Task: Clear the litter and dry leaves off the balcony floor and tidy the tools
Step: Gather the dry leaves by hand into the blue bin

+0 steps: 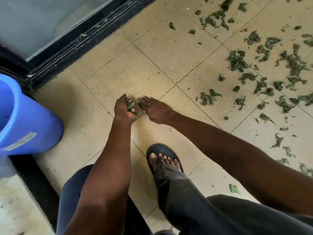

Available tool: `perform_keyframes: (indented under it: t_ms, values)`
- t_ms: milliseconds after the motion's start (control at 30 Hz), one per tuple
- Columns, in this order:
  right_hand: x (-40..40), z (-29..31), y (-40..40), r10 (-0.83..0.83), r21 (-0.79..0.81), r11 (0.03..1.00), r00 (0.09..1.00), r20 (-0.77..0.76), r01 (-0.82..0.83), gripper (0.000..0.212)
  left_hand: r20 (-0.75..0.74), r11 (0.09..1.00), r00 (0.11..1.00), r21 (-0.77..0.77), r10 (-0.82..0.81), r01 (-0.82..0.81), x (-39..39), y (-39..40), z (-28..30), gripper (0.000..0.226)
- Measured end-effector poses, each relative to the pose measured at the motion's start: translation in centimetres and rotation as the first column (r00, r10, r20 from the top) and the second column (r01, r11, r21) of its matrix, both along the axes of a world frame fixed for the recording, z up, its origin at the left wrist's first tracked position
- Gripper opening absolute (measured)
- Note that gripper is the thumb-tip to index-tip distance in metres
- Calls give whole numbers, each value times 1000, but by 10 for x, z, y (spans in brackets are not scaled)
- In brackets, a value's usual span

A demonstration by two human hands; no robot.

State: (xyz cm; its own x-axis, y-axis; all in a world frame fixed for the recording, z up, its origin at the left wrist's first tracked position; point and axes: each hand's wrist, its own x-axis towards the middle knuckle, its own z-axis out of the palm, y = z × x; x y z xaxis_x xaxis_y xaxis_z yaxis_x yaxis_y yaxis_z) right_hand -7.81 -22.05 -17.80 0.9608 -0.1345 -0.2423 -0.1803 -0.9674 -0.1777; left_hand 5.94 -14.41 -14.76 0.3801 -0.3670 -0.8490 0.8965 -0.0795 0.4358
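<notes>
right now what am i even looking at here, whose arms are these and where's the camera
There is one picture, taken by a camera worn on a person's head, looking down at their own arms. No machine is involved. The left hand grips a small bunch of green leaves. The right hand is open, fingers straight, low over the tiled floor. More scattered leaves lie to the right. A blue bucket stands at the left, by a dark door track. A sandalled foot shows below.
</notes>
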Motion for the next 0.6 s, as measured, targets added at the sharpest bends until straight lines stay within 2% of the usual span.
perform_keyframes:
  t_ms: [167, 267, 300, 367, 433, 467, 533, 600]
  values:
    - [-82, -11, 4, 221, -29, 975, 965, 139, -219, 46, -15, 999, 999, -25, -38, 37, -19, -5, -5, 37]
    - [-145, -15, -2, 240, -48, 971, 956, 169, -235, 43, -13, 997, 997, -27, -77, 77, -36, -11, -7, 33]
    - [-163, -12, -7, 189, -67, 981, 967, 173, -180, 44, -13, 995, 995, -26, -95, 94, -42, -14, -7, 32]
    - [-190, -6, -22, -50, -79, 995, 985, 167, 64, 47, -11, 990, 990, -21, -138, 138, -54, -19, -7, 30]
    - [-206, 3, -31, -347, -59, 930, 921, 177, 362, 47, -7, 983, 983, -15, -184, 184, -66, -25, -7, 28]
    - [-211, 6, -30, -443, -47, 888, 879, 178, 457, 49, -5, 979, 979, -12, -203, 203, -73, -28, -7, 27]
    - [-215, 5, -14, -507, 0, 859, 852, 131, 511, 52, -3, 971, 971, -14, -241, 241, -87, -36, -6, 26]
    - [-213, 3, 13, -370, 66, 928, 928, 47, 367, 53, -3, 959, 960, -24, -281, 281, -103, -44, -6, 26]
